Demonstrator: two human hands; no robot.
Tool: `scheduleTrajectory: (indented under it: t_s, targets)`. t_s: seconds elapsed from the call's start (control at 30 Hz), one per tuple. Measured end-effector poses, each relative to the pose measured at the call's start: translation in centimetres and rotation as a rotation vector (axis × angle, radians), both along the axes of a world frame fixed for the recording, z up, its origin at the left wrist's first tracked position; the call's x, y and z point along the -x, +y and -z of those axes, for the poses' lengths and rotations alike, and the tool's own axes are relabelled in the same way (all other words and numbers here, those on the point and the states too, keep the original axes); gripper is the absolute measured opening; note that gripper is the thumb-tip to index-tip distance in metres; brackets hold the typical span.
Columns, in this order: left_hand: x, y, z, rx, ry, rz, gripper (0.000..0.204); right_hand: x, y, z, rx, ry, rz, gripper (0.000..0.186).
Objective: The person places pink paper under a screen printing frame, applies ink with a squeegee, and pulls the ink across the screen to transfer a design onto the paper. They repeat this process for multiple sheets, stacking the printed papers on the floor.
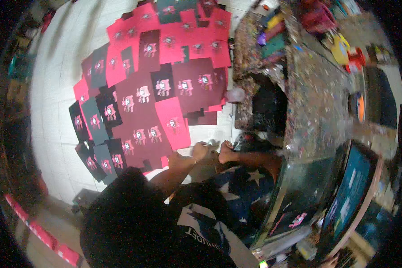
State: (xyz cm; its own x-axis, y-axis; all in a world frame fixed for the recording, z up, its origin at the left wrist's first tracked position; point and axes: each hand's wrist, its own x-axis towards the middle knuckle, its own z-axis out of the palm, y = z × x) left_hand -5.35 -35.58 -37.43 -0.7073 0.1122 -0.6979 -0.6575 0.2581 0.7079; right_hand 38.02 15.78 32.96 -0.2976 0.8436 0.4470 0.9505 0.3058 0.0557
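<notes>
Printing looks done on the dark sheet (295, 221), on glass (306, 181) between four and five o'clock, so careful lifting seems called for, though I can't tell how the left hand (201, 150), near centre, or right hand (330, 262), toward five, is closed.

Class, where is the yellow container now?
In the head view, the yellow container is at upper right, between a pink tub and a red object.
</notes>
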Motion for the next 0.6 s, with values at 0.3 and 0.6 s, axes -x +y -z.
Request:
scheduleTrajectory:
  t_s: [0.3, 0.6]
  targets:
    - [6.7, 13.2, -35.6, -0.436, 0.792, 0.546, 0.018, 3.9, 3.7, -0.1, -0.094, 0.068, -0.386, 0.055]
    - [-20.4, 30.3, -42.5, -1.116, 1.406, 1.572, 0.065, 12.4, -2.6, -4.2, -0.136, 0.233, -0.108, 0.074]
